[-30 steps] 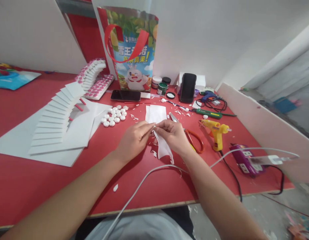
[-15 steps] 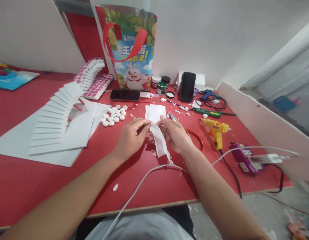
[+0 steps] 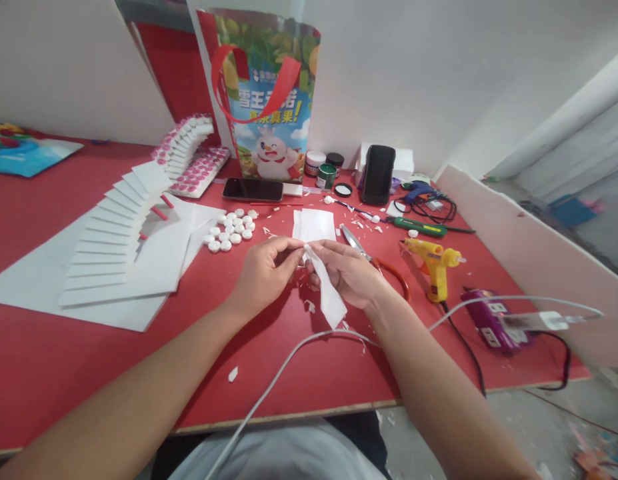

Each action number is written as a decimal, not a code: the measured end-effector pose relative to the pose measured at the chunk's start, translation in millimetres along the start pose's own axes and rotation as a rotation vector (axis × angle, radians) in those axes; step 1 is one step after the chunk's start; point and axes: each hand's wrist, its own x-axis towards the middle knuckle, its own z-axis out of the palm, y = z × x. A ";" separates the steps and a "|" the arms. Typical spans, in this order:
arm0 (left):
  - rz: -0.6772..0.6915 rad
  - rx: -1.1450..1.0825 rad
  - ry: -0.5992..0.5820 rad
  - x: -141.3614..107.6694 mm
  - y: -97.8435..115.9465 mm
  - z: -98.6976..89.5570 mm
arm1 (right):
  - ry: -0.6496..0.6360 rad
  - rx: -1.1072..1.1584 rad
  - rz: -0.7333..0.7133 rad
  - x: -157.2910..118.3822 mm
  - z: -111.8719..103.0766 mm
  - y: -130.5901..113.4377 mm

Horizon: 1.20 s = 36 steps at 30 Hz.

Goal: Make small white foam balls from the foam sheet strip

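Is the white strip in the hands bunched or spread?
Both: the white strip is pinched narrow between the left hand and right hand, but its loose end widens.

Readable text: mostly on the carrier bag

Carrier bag [image 3: 276,157]: big white line starts 雪王, third character behind the red strap [image 3: 283,87], ends 诺. Yellow line below ends 真果!, its start partly covered. Small white logo line above, blurred and cut by strap. Purple box [image 3: 481,317]: one bold character on a white panel, B or 8. Label on green jar [image 3: 326,177]: too small to read.
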 end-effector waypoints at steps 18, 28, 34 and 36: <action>-0.204 -0.235 0.003 0.6 5.3 -0.4 | 0.112 -0.188 -0.107 -0.3 3.9 1.8; -0.199 -0.281 -0.048 -0.2 6.4 0.9 | 0.068 -0.052 0.010 0.6 -4.0 -0.6; -0.201 -0.223 -0.035 -0.9 8.2 -0.3 | 0.095 -0.084 -0.008 -0.7 0.1 -1.9; -0.202 -0.216 -0.023 -0.7 7.9 -0.1 | 0.099 -0.104 -0.008 -1.2 2.2 -2.5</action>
